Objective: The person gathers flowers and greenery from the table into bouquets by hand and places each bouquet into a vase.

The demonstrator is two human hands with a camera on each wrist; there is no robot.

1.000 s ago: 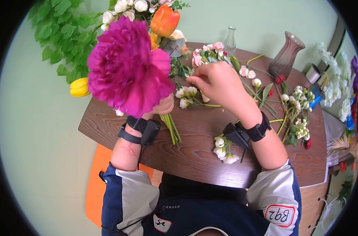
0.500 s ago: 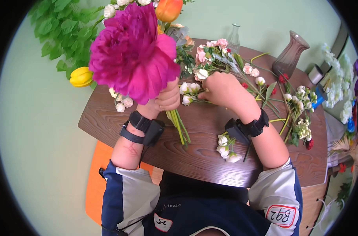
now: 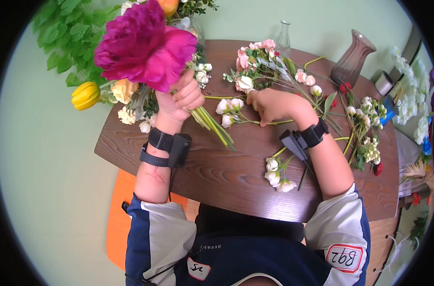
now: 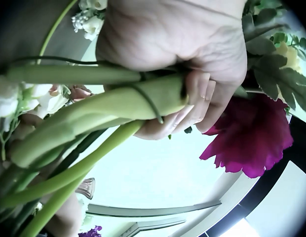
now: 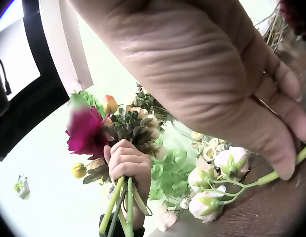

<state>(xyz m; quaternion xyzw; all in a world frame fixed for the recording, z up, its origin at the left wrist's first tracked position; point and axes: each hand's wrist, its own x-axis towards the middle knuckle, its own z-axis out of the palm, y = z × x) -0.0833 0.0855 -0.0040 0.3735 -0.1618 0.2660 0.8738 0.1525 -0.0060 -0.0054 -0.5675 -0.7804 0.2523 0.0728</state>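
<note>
My left hand (image 3: 182, 95) grips a bundle of green stems (image 3: 212, 126), raised over the table's left side. A large magenta peony (image 3: 145, 47) tops this bouquet, with a yellow tulip (image 3: 86, 95) and a cream rose (image 3: 124, 90) beside it. In the left wrist view, thick stems (image 4: 93, 108) stick out of the fist. My right hand (image 3: 279, 106) is low over the tabletop, thumb and fingers at the stem (image 5: 276, 177) of a white rose sprig (image 3: 230, 107). Its blooms (image 5: 207, 205) lie on the wood.
Pink and white flowers (image 3: 245, 62) lie behind my right hand. A smoky ribbed vase (image 3: 353, 59) and a clear glass bottle (image 3: 284, 40) stand at the back. White bud sprays (image 3: 369, 112) lie at the right, another white rose sprig (image 3: 274, 176) near the front edge of the table (image 3: 217, 174).
My left hand has moved up and left with the bouquet, its stems tilting more. My right hand has come down from above the flowers to the white rose sprig's stem.
</note>
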